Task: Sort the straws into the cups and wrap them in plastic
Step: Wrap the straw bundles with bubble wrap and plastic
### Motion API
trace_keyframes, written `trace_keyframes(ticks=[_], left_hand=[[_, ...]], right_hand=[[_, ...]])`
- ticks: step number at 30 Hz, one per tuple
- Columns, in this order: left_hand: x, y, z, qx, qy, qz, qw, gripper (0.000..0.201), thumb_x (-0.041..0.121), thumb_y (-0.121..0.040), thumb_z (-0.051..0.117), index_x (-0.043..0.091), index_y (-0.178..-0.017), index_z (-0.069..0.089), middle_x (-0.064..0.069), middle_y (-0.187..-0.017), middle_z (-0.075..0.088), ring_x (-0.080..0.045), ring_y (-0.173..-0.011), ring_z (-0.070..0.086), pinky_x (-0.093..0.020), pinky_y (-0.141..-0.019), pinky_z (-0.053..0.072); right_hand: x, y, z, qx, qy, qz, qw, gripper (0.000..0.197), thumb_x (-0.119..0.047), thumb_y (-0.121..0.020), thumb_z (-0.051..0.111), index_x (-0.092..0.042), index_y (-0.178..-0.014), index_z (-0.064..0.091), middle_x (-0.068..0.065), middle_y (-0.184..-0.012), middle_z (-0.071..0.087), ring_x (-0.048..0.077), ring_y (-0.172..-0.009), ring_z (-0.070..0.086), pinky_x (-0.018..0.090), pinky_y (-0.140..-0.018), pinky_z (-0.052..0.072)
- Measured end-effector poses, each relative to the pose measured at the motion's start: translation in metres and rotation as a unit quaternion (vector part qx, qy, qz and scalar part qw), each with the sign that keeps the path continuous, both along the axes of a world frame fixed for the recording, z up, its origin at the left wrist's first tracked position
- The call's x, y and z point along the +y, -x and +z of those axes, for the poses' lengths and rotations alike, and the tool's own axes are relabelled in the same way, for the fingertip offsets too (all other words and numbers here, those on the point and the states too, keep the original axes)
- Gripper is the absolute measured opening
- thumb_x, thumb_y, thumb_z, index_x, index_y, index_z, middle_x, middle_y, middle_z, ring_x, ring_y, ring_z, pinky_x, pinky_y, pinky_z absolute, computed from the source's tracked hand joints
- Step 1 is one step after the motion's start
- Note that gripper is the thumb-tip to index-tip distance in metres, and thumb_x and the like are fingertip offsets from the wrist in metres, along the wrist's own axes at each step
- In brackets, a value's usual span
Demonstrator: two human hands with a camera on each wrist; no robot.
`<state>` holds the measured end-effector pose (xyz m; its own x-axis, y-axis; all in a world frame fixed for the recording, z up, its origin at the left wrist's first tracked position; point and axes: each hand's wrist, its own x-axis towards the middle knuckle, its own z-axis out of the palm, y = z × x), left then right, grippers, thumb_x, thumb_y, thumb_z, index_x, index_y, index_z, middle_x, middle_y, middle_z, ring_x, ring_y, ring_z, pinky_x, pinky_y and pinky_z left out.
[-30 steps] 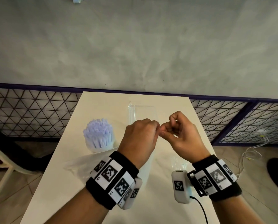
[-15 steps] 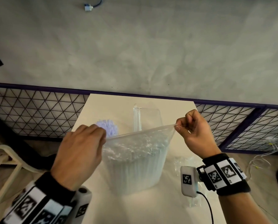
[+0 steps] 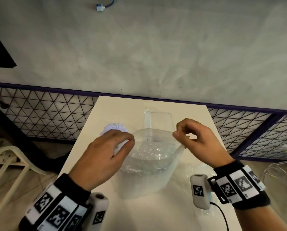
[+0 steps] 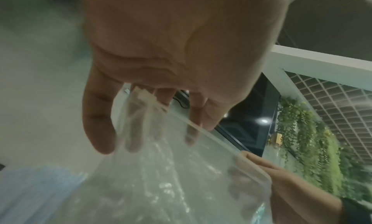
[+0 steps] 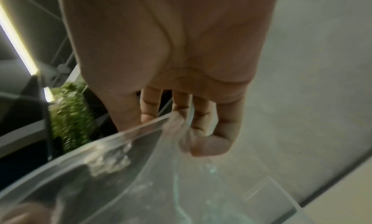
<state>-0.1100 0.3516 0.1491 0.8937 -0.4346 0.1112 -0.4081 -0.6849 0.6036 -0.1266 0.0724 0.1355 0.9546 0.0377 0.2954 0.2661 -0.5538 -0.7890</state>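
Note:
A clear plastic bag (image 3: 147, 165) hangs over the table with its mouth spread into an oval. My left hand (image 3: 106, 155) pinches the left rim of the bag (image 4: 141, 100), and my right hand (image 3: 194, 140) pinches the right rim of the bag (image 5: 173, 116). Inside it shows a cup packed with pale straws, seen through the film. A second cup of lilac straws (image 3: 114, 128) stands behind my left hand, mostly hidden. A flat clear bag (image 3: 157, 120) lies at the far end of the table.
The cream table (image 3: 156, 217) is narrow, with purple mesh fencing (image 3: 44, 117) and a grey wall beyond. More crumpled plastic (image 3: 201, 170) lies under my right wrist. A pale chair (image 3: 6, 165) stands at the left, and cables lie on the floor at the right.
My hands first met at the middle, pulled the bag's rim wide apart, and have now come closer together, so the mouth rounds open.

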Motion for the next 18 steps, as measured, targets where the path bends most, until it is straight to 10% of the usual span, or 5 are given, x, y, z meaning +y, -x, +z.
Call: trace_keyframes(ticks=[4,6,8,12,18], left_hand=[[-0.010,-0.013,0.001,0.076,-0.154,0.024,0.985,0.030,0.034,-0.096,0.049,0.038,-0.124,0.059,0.016,-0.133,0.056,-0.012,-0.115,0.054,-0.027,-0.092,0.038],[-0.014,-0.019,0.002,0.126,-0.182,0.010,0.975,0.051,0.023,-0.093,0.050,0.033,-0.142,0.045,0.008,-0.148,0.046,-0.017,-0.133,0.043,-0.026,-0.099,0.034],[-0.017,-0.024,0.006,0.163,-0.179,-0.009,0.970,0.061,0.015,-0.090,0.048,0.032,-0.148,0.036,0.002,-0.151,0.042,-0.019,-0.135,0.040,-0.024,-0.096,0.036],[-0.020,-0.030,0.004,0.245,-0.091,-0.014,0.965,0.063,0.006,-0.090,0.044,0.036,-0.145,0.037,0.001,-0.144,0.046,-0.017,-0.104,0.059,-0.024,-0.072,0.052],[-0.014,-0.029,-0.008,0.322,0.024,0.009,0.947,0.071,-0.001,-0.086,0.041,0.047,-0.138,0.043,0.007,-0.129,0.053,-0.032,-0.106,0.064,-0.044,-0.071,0.060]], right_hand=[[0.009,0.001,0.008,0.051,0.190,0.089,0.976,0.036,-0.005,-0.080,0.066,-0.037,-0.095,0.073,-0.010,-0.113,0.054,0.000,-0.083,0.056,0.008,-0.071,0.039],[0.011,-0.003,0.006,0.130,0.306,0.115,0.936,0.063,0.002,-0.078,0.050,-0.046,-0.116,0.067,-0.006,-0.136,0.046,-0.004,-0.097,0.051,0.016,-0.086,0.039],[0.012,-0.008,0.007,0.195,0.385,0.108,0.896,0.081,0.004,-0.077,0.042,-0.048,-0.139,0.046,-0.002,-0.153,0.034,0.021,-0.123,0.045,0.031,-0.105,0.037],[0.005,-0.011,0.015,0.310,0.291,0.148,0.893,0.095,0.009,-0.076,0.041,-0.045,-0.152,0.021,-0.013,-0.151,0.040,0.018,-0.126,0.050,0.032,-0.100,0.048],[0.009,-0.009,-0.001,0.318,0.123,0.138,0.930,0.096,0.021,-0.073,0.045,-0.037,-0.148,0.034,-0.017,-0.128,0.058,0.003,-0.086,0.060,0.025,-0.071,0.054]])
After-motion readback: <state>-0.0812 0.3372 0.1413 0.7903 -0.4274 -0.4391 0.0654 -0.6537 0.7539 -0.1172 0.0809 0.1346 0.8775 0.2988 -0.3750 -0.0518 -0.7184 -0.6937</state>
